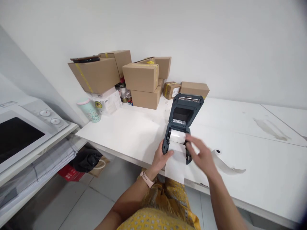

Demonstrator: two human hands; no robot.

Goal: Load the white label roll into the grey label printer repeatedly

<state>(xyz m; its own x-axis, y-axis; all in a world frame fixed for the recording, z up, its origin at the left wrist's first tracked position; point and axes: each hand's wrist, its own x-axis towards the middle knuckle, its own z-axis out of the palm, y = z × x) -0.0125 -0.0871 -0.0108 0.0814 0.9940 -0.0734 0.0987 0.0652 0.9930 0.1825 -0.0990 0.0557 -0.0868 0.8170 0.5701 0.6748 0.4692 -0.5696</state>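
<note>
**Open dark blue-grey plastic printer (pixel 178 126) on a long white table (pixel 124 127)**

The left hand (pixel 162 157) grips the printer's left side, thumb by a flat white paper strip (pixel 177 164) reaching past the table's front edge. Inside sits a glossy white paper roll (pixel 177 136). The blurred right hand (pixel 200 155) is at its right end; I cannot tell how its fingers stand. Rightmost, a loose, partly unwound whitish roll (pixel 223 163) lies near.
</note>
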